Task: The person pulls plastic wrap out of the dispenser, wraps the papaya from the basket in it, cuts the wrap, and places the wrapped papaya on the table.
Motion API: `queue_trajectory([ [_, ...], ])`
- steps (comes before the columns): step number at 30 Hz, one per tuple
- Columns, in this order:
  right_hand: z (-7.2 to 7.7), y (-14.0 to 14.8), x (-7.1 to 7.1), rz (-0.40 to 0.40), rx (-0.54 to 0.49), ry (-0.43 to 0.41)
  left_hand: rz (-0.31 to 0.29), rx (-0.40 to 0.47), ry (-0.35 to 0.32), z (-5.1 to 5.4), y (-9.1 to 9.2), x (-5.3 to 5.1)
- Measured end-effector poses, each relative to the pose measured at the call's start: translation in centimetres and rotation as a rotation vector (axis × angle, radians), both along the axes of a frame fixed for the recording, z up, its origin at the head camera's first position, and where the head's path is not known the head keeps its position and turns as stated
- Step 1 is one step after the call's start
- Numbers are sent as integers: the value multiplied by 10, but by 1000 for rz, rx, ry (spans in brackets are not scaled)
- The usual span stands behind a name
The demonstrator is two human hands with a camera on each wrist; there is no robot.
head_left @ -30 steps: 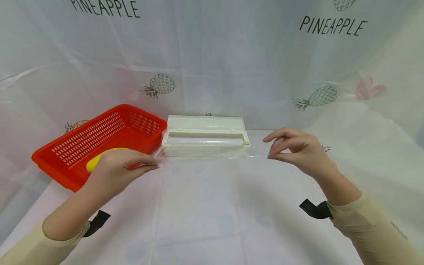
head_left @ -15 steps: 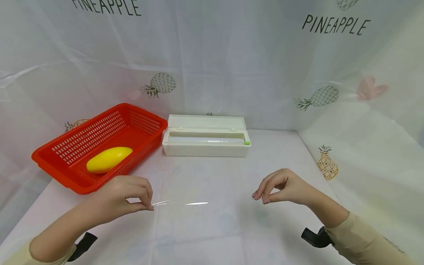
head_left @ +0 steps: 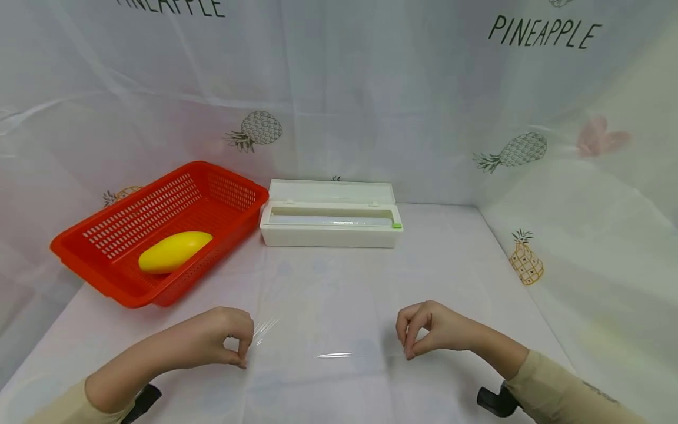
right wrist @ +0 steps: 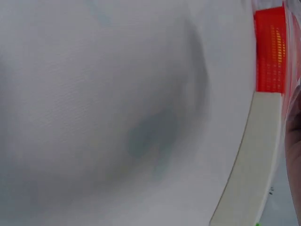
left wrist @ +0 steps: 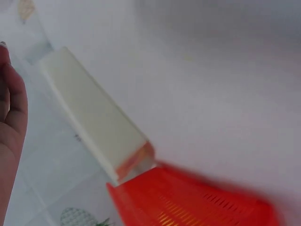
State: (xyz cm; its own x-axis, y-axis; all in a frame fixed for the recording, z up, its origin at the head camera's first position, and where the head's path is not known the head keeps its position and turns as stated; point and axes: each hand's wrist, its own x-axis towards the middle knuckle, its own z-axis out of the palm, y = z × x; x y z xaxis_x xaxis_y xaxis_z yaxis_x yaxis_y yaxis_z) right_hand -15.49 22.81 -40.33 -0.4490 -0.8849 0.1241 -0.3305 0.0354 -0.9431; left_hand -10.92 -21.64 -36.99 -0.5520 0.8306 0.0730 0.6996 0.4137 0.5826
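Between the two hands stretches a clear plastic film (head_left: pixel 335 355), seen mainly by its glints. The left hand (head_left: pixel 225 338) pinches its left side between thumb and fingertips. On the other side the right hand (head_left: pixel 436 330) pinches the film the same way. Beyond them stands a white box (head_left: pixel 331 237), lid raised, with a roll (head_left: pixel 331 220) inside and a green piece (head_left: pixel 396 225) at its right end. Only part of the left hand (left wrist: pixel 11 113) shows at the edge of the left wrist view; the right hand (right wrist: pixel 294 150) is at the right wrist view's edge.
A red basket (head_left: pixel 216 263) stands at the left, touching or very near the box, with a yellow oval object (head_left: pixel 175 252) in it. A white cloth (head_left: pixel 328 400) covers the table. A curtain (head_left: pixel 360 88) printed with pineapples hangs behind and at the right.
Both hands have moved toward the body, away from the box, bringing the film with them. The right hand's fingers have drawn closer together. The yellow object, earlier partly covered by the left hand, is in full view.
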Motion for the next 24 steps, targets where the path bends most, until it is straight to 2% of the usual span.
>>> queue_trajectory([
  [5, -15, -2, -2, 20, 100, 73, 4, -58, -85, -22, 4, -4],
  [10, -27, -4, -4, 35, 179, 96, 39, -119, -172, -37, 9, -7],
  [13, -31, -6, -5, 44, 219, 116, 33, -154, -158, -45, 10, -8],
  [17, -35, -10, -7, 47, 280, 163, -1, -164, -102, -53, 12, -9],
  [20, -39, -13, -8, 47, 327, 191, -22, -169, -90, -57, 14, -10],
  [24, -44, -17, -7, 30, 390, 223, -2, -214, -137, -61, 16, -12],
])
